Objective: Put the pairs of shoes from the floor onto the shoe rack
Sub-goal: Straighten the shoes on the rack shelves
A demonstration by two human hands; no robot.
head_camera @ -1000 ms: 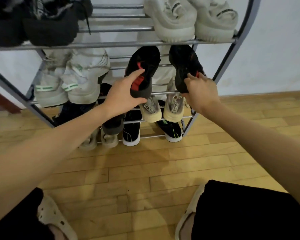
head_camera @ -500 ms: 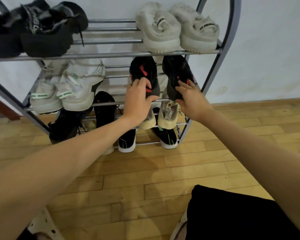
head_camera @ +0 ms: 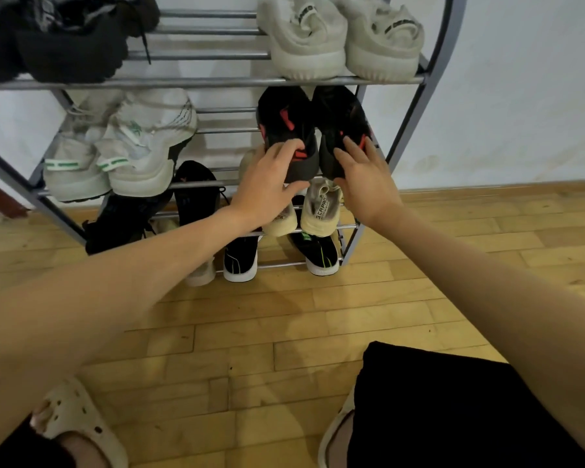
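A grey metal shoe rack (head_camera: 200,83) stands against the white wall. A pair of black shoes with red marks lies on its second shelf at the right, toes toward the wall. My left hand (head_camera: 267,184) holds the heel of the left black shoe (head_camera: 284,116), fingers over the top and thumb underneath. With straight fingers, my right hand (head_camera: 365,177) touches the heel of the right black shoe (head_camera: 338,113).
Beige fluffy shoes (head_camera: 338,38) and black shoes (head_camera: 65,45) fill the top shelf. White and green sneakers (head_camera: 132,153) sit left on the second shelf. Cream shoes (head_camera: 320,211) and black sneakers (head_camera: 240,258) occupy lower shelves. My sandalled foot (head_camera: 78,423) rests on the wooden floor (head_camera: 284,332).
Both black shoes went deeper onto the second shelf and now lie side by side. My right hand's fingers have straightened off its shoe's heel.
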